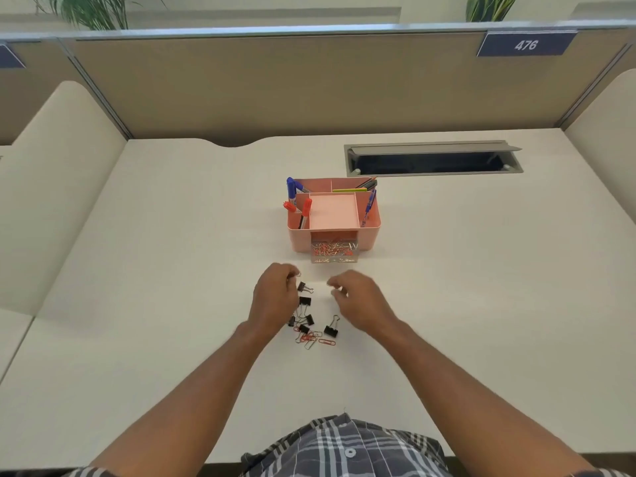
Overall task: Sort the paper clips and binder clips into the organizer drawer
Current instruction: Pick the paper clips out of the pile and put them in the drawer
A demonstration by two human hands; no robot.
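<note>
A pink desk organizer [370,223] stands mid-table. Its clear drawer [334,253] is pulled out at the front and holds several red and silver paper clips. In front of it lies a loose pile: black binder clips [331,330] and red and silver paper clips [311,339]. My left hand [275,297] hovers over the pile's left side, fingers pinched on a small paper clip [298,274]. My right hand [359,297] is to the right of the pile, fingertips pinched together on what looks like a small pale paper clip [339,289].
Blue and red markers [291,189], pencils and a pen stand in the organizer's top compartments. An open grey cable hatch [433,160] is set into the white table behind it. Partition walls enclose the back and both sides.
</note>
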